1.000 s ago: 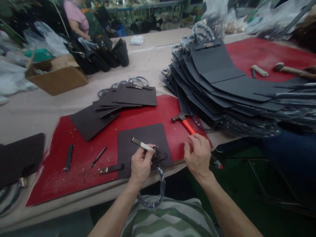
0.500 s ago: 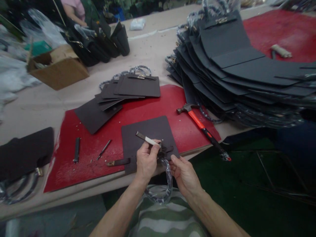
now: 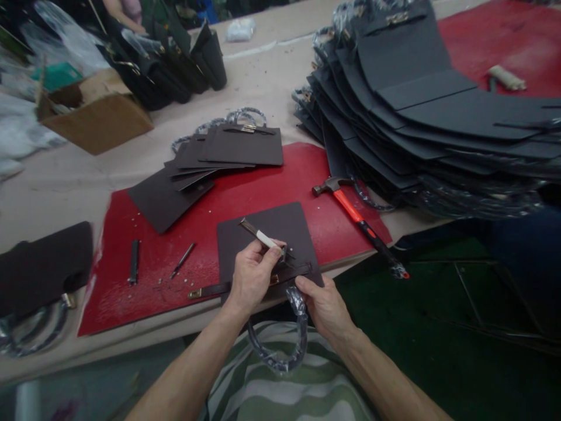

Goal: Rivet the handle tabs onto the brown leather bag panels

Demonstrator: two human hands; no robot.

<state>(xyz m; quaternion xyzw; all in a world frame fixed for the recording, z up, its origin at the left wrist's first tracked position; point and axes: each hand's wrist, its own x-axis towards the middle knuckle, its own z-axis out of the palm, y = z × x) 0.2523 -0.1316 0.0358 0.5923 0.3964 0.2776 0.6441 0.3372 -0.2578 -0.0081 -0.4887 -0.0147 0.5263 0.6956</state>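
My left hand is closed round a slim metal hand tool with a white-wrapped middle; its exact kind I cannot make out. It is held just above a dark brown bag panel, which lies on the red mat at the table's front edge. My right hand pinches the panel's near right edge, thumb on top. A plastic-wrapped handle loops from that edge towards my body. Across the panel runs a narrow strap with a gold metal end, partly hidden behind my left hand.
On the red mat lie a claw hammer, a dark metal bar and a thin punch-like rod. Beyond are stacked brown panels. Large black pieces pile up at right. A cardboard box stands at left.
My left hand has shifted slightly left with the tool, uncovering more strap and gold hardware. My right thumb has moved a little left on the panel; the handle loop has swung leftward.
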